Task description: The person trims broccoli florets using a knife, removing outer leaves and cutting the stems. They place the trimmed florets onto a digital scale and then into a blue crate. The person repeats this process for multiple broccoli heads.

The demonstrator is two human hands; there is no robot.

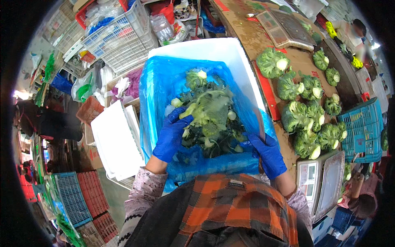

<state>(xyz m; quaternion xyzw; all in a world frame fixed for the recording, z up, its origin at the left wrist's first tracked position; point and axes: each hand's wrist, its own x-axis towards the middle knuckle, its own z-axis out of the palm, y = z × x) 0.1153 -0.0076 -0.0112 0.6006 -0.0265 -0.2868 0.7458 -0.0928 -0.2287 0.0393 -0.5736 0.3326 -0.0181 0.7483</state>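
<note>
My left hand (171,134), in a blue glove, grips the pale stem side of a large broccoli head (213,106), which is blurred. Beneath it, cut leaves, stem pieces and broccoli (209,151) fill the middle of a white foam box (197,49) lined with blue plastic film (182,66). At the box's right side, my gloved right hand (268,156) is closed around what looks like a knife (259,123). Its long narrow blade points away from me, and the handle is mostly hidden by the fingers.
Several trimmed broccoli heads (296,115) lie on the cardboard-covered table (287,132) at right, between two weighing scales (285,29). A teal crate (361,131) stands beyond. Left are a white foam lid (115,142) and stacked white crates (123,37). Other people work at the far right.
</note>
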